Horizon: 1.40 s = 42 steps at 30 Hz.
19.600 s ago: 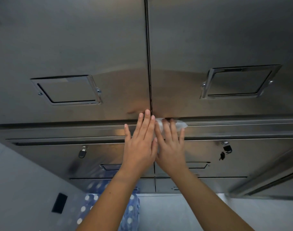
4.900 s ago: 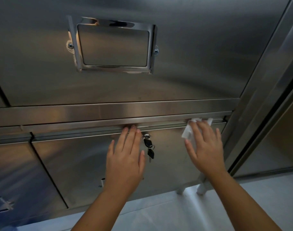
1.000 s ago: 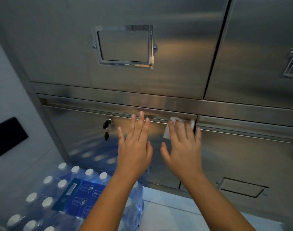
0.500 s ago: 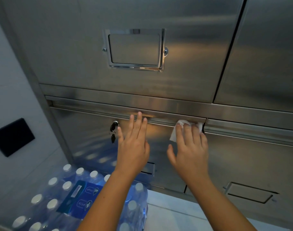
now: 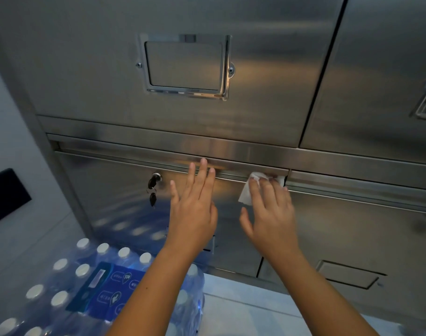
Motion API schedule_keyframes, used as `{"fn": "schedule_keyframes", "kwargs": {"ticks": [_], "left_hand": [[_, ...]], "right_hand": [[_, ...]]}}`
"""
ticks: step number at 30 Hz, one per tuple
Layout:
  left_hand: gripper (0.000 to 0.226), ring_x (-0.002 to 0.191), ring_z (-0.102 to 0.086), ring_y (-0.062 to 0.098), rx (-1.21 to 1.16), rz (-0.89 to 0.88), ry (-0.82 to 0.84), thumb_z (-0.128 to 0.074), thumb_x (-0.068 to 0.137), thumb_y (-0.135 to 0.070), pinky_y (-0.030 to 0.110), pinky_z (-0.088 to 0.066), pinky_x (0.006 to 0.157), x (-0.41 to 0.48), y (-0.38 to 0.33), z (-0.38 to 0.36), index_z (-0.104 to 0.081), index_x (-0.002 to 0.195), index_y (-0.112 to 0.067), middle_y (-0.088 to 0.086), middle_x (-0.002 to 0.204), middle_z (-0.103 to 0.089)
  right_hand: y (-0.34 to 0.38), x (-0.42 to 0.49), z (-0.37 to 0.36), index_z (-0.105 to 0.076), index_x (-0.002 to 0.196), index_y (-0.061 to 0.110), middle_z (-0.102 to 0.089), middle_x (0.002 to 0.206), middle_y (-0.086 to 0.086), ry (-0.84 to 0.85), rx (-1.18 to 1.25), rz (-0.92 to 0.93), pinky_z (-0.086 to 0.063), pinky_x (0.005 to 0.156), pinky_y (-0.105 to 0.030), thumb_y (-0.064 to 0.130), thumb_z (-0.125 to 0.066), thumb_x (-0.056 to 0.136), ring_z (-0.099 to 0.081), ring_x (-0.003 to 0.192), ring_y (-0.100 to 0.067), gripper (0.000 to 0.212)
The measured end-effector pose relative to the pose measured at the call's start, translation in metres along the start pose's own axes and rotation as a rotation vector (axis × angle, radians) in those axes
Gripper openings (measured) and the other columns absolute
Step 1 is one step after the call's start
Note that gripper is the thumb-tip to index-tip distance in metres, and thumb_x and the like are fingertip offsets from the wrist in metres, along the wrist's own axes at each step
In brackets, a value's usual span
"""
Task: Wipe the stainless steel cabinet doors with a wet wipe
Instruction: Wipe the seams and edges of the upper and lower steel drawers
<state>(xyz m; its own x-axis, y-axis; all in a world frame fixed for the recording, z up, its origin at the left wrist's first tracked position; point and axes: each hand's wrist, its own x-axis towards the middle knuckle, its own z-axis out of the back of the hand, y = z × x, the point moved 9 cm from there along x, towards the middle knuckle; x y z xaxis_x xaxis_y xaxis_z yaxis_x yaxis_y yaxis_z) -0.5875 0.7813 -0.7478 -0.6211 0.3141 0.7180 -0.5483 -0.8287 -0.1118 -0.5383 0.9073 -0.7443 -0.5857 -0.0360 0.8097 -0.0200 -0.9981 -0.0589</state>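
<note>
Head view: right hand (image 5: 270, 214) flat on the wet wipe (image 5: 246, 193), fingers (image 5: 267, 192) straight and close together, pressing it, not curled round it. The wipe is white and crumpled and sits at the top right corner of the lower left cabinet door (image 5: 110, 209), up against the door's top lip and just beside the vertical gap to the lower right door (image 5: 352, 226). Most of the wipe is under the fingertips. A loose flap sticks out left of the index finger and a small bit shows above the tips, while the thumb is splayed off to the left, clear of the wipe. Left hand (image 5: 195, 207) holds nothing, fingers (image 5: 202, 175) straight and slightly spread, palm toward the same door, tips reaching the horizontal steel rail (image 5: 255, 154) above it; contact there is hard to tell. Keys (image 5: 152, 191) hang from the lock left of the left hand. The upper door (image 5: 85, 69) carries a chrome label frame (image 5: 185, 66). A shrink-wrapped pack of water bottles (image 5: 85, 287) stands on the floor at bottom left, with a black panel (image 5: 5, 195) on the wall at far left.
</note>
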Motion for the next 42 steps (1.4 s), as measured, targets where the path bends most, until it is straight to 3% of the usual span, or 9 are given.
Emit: {"fn": "schedule_keyframes", "kwargs": {"ticks": [3,9,19,28,37,42], "left_hand": [[0.064,0.14,-0.017,0.023,-0.025,-0.005,0.003,-0.03,0.079,-0.019,0.063,-0.013,0.097,0.002,-0.008,0.0,-0.03,0.142,-0.009,0.009,0.153,-0.026],[0.065,0.14,-0.016,0.023,-0.067,-0.024,-0.01,-0.032,0.079,-0.018,0.062,-0.011,0.097,0.007,-0.023,0.003,-0.034,0.143,-0.007,0.008,0.154,-0.023],[0.065,0.141,-0.015,0.022,-0.061,-0.022,-0.009,-0.031,0.079,-0.019,0.061,-0.014,0.098,0.006,-0.029,0.001,-0.032,0.143,-0.008,0.008,0.154,-0.023],[0.062,0.139,-0.019,0.026,0.023,0.008,-0.046,-0.031,0.079,-0.017,0.062,-0.016,0.097,0.003,0.009,0.015,-0.033,0.14,-0.007,0.013,0.152,-0.029],[0.061,0.139,-0.018,0.025,0.033,0.057,-0.057,-0.032,0.08,-0.015,0.07,-0.022,0.095,0.005,0.072,0.032,-0.043,0.139,-0.004,0.011,0.15,-0.033],[0.06,0.139,-0.017,0.023,0.067,0.067,-0.044,-0.033,0.082,-0.019,0.062,-0.014,0.096,0.002,0.105,0.031,-0.04,0.14,-0.006,0.01,0.152,-0.029]], "right_hand": [[0.003,0.005,0.0,-0.061,0.116,-0.006,-0.061,0.107,-0.022,-0.022,0.059,-0.015,-0.047,0.091,-0.049,0.025,-0.053,0.078,-0.045,0.102,-0.034,0.049],[-0.013,-0.004,0.005,-0.059,0.121,-0.004,-0.059,0.113,-0.022,-0.007,0.049,0.065,-0.047,0.09,-0.043,0.022,-0.053,0.079,-0.046,0.107,-0.032,0.05],[-0.003,0.0,-0.013,-0.058,0.12,-0.008,-0.06,0.112,-0.024,0.122,0.011,-0.002,-0.045,0.094,-0.045,0.031,-0.051,0.077,-0.051,0.105,-0.037,0.058],[0.021,0.007,-0.02,-0.057,0.12,-0.01,-0.059,0.113,-0.026,0.135,0.028,-0.002,-0.038,0.095,-0.043,0.032,-0.05,0.075,-0.045,0.108,-0.036,0.061],[0.074,0.027,-0.041,-0.058,0.12,-0.009,-0.06,0.111,-0.025,0.213,0.031,0.027,-0.044,0.091,-0.042,0.035,-0.045,0.075,-0.047,0.106,-0.035,0.064],[0.101,0.037,-0.054,-0.058,0.119,-0.009,-0.06,0.11,-0.025,0.261,0.044,0.034,-0.036,0.092,-0.041,0.035,-0.043,0.075,-0.049,0.103,-0.037,0.064]]}}
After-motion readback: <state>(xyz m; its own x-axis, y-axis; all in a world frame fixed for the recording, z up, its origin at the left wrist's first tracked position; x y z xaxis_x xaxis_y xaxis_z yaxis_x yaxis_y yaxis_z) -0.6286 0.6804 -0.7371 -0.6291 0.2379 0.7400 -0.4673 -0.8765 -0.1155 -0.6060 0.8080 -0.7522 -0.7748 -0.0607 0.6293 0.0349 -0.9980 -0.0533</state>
